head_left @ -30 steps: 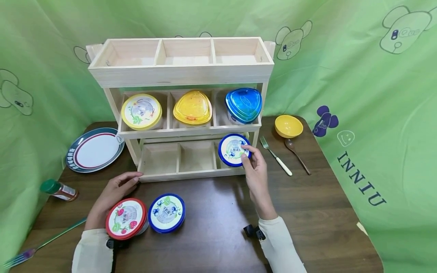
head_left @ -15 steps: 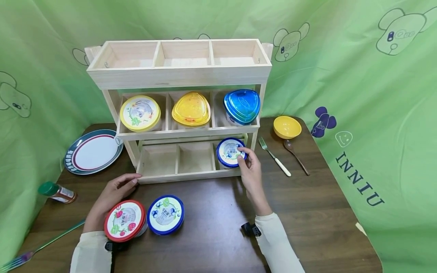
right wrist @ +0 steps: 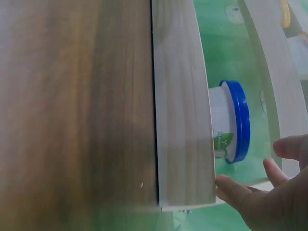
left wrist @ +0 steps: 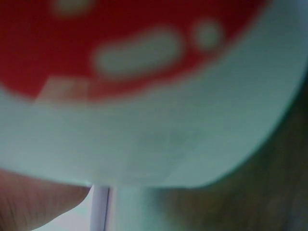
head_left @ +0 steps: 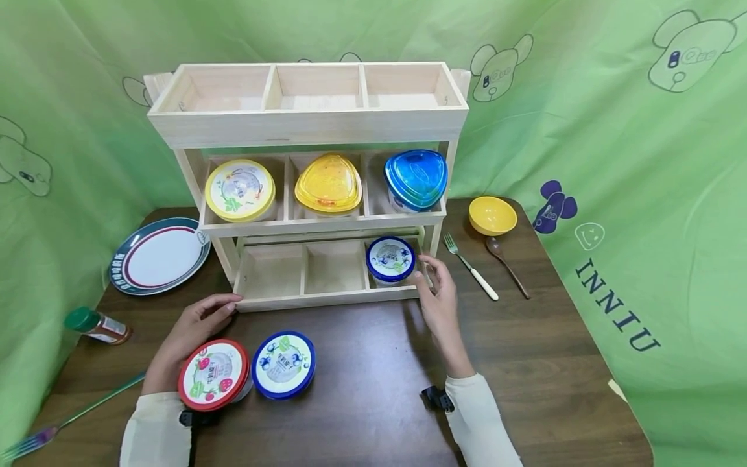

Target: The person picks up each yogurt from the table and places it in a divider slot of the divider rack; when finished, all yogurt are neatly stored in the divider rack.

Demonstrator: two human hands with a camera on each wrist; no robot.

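Now the right hand (head_left: 439, 295), fingers loose, sits just beside the blue-lid cup (head_left: 390, 259) in the wooden shelf (head_left: 327, 298). The left hand (head_left: 192, 327) rests flat on the counter (head_left: 373, 383), fingers straight.

Blue-lidded tub (head_left: 390, 259), red strawberry-print lid (head_left: 213, 374), pale wooden rack (head_left: 309, 123)

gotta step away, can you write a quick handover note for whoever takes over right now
Right hand: open, beside the blue-lidded cup, not holding it.
Left hand: open, fingertips at the wooden rack's front edge.
Done: that cup stands in the bottom tier's right compartment; the middle tier is full.
Left: the red-lidded cup and second blue-lidded cup are on the table; the bottom tier's left and middle compartments are empty.
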